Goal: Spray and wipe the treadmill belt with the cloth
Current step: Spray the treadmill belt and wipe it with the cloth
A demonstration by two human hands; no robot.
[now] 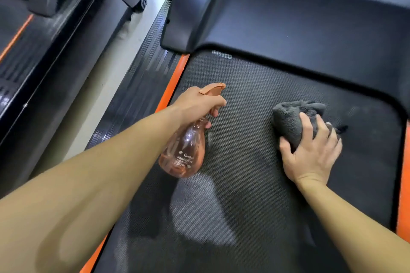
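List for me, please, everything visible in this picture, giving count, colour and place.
spray bottle: one, translucent peach, above the belt's left part
cloth: one, grey, bunched on the belt, right of centre
treadmill belt: one, black, textured, centre
side strips: two, orange, along the belt's left and right edges
motor cover: one, dark grey, beyond the belt
neighbouring machine: one, black with an orange line, far left
left hand: grips the spray bottle
right hand: grips the cloth against the belt

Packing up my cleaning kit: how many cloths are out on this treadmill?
1. The grey cloth lies bunched on the treadmill belt under the right hand, right of the spray bottle held by the left hand. Another could lie off-frame.
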